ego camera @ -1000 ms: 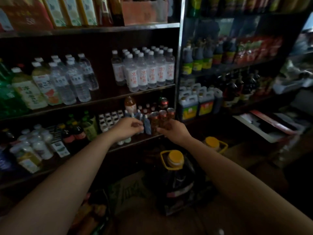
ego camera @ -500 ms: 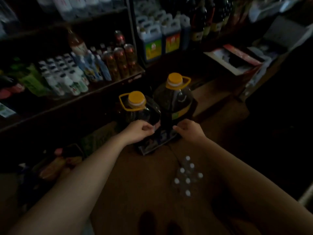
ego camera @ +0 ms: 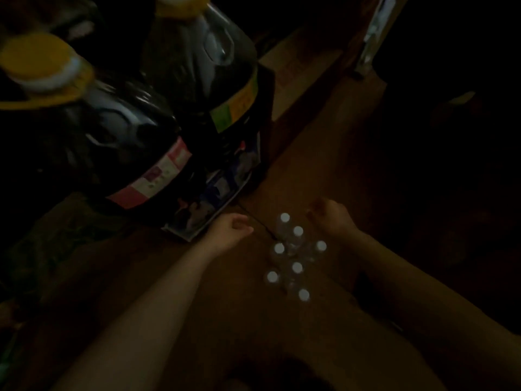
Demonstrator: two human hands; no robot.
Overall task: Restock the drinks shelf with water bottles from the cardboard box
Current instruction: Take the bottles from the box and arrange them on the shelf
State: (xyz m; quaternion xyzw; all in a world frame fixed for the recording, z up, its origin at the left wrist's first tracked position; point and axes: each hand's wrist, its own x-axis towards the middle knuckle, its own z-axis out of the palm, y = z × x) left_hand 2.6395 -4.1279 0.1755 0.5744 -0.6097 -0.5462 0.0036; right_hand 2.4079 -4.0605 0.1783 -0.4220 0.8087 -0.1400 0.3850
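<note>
Hanging over the cardboard box (ego camera: 282, 170), both hands hold nothing. The left hand (ego camera: 227, 231) has its fingers loosely curled, just left of the bottles (ego camera: 293, 256); the right hand (ego camera: 331, 217), also loosely curled, is just beside their far right. Seven round white caps (ego camera: 297, 267) mark clear plastic bottles standing upright in the box. Two big dark glossy jugs (ego camera: 118, 142) with yellow caps stand at upper left.

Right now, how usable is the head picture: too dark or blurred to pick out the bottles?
Head view: very dark; only white caps mark the water bottles, their bodies barely visible. Yellow-capped jugs are motion-blurred, with glare. Both hands, left hand, right hand, are dim but discernible.
</note>
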